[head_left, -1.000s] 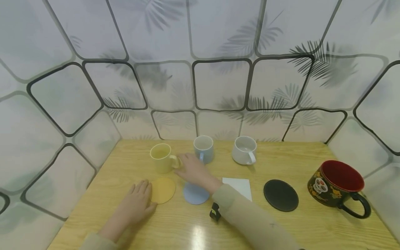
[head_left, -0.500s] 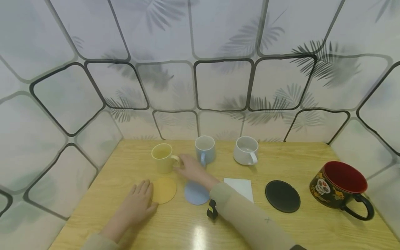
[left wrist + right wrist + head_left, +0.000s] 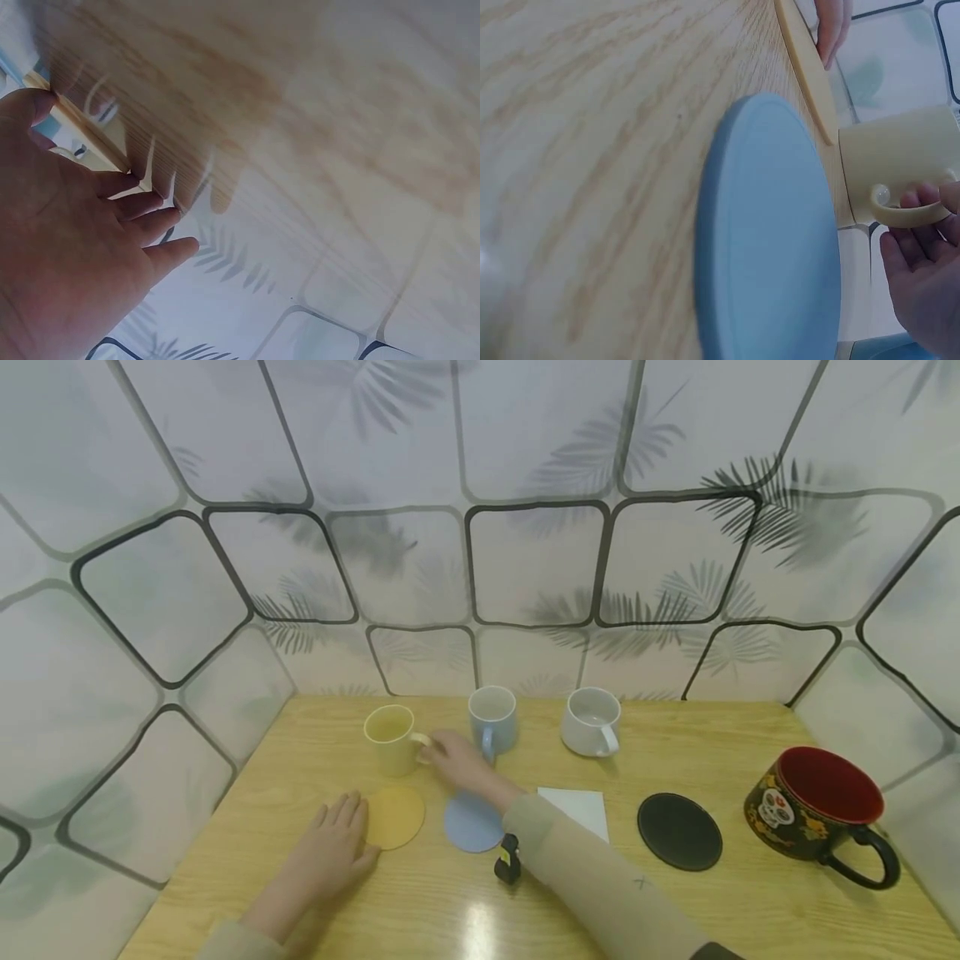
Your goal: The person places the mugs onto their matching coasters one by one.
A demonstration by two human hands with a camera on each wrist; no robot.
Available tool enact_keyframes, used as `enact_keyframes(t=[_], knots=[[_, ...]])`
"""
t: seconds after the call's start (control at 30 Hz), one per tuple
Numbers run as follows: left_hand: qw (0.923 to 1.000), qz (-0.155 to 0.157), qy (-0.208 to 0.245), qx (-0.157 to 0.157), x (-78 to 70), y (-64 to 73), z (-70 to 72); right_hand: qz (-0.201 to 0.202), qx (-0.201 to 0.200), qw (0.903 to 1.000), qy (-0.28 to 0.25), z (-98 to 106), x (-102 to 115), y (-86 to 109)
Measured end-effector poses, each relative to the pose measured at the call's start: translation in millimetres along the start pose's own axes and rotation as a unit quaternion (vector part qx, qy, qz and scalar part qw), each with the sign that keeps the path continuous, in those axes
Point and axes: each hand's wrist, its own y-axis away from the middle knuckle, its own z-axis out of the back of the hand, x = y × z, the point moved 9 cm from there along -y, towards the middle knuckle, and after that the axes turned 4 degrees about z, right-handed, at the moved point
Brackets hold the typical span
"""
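My right hand (image 3: pixel 465 768) holds the handle of a pale yellow mug (image 3: pixel 391 750). In the right wrist view, fingers (image 3: pixel 922 244) go through and around the mug's handle (image 3: pixel 907 217). The mug stands upright behind a round yellow coaster (image 3: pixel 399 820). Palm down, my left hand (image 3: pixel 328 850) lies on the table at the left edge of that coaster. Its thumb and fingertips meet the coaster's rim (image 3: pixel 86 131) in the left wrist view, and the fingers are extended. A round blue coaster (image 3: pixel 471 825) lies under the line of my right forearm.
Behind my right hand stands a light blue mug (image 3: pixel 495 718), with a white mug (image 3: pixel 588 722) to its right. A square white coaster (image 3: pixel 577 806) lies partly behind the sleeve. Farther right are a round black coaster (image 3: pixel 678 831) and a large skull-patterned mug (image 3: pixel 802 810).
My right fingers have settled closer on the yellow mug's handle. The mug stays in its place and my left hand keeps its position; the head view has shifted slightly.
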Motion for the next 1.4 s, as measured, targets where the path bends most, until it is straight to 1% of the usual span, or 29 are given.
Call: enact_keyframes(t=[0.13,0.27,0.53,0.67,0.83,0.9,1.17,1.4], knots=[[1.0000,0.001,0.004,0.005,0.9,0.2,-1.4,0.005,0.005,0.9999,-0.012,0,-2,-1.6],[1.0000,0.002,0.005,0.006,1.0,0.1,-1.1,0.006,0.016,0.9998,-0.011,0,-2,-2.3],[1.0000,0.001,0.004,-0.005,-0.6,0.1,4.0,0.010,0.045,0.9989,-0.007,-3,-3,-0.8],[1.0000,0.001,0.008,-0.003,-0.9,-0.2,4.1,0.025,0.066,0.9974,-0.011,-4,-3,-0.9],[0.9999,0.004,0.012,0.005,-1.0,0.2,2.7,0.058,0.093,0.9939,-0.014,-5,4,-1.0],[0.9999,0.005,0.014,0.007,-1.1,0.4,2.5,0.063,0.095,0.9935,-0.010,-5,6,-1.1],[0.9997,0.009,0.020,0.014,-0.8,1.2,1.3,0.056,0.085,0.9948,-0.011,-6,7,-0.2],[0.9998,0.004,0.018,0.007,-1.9,2.6,3.5,0.062,0.067,0.9956,-0.019,-6,11,1.4]])
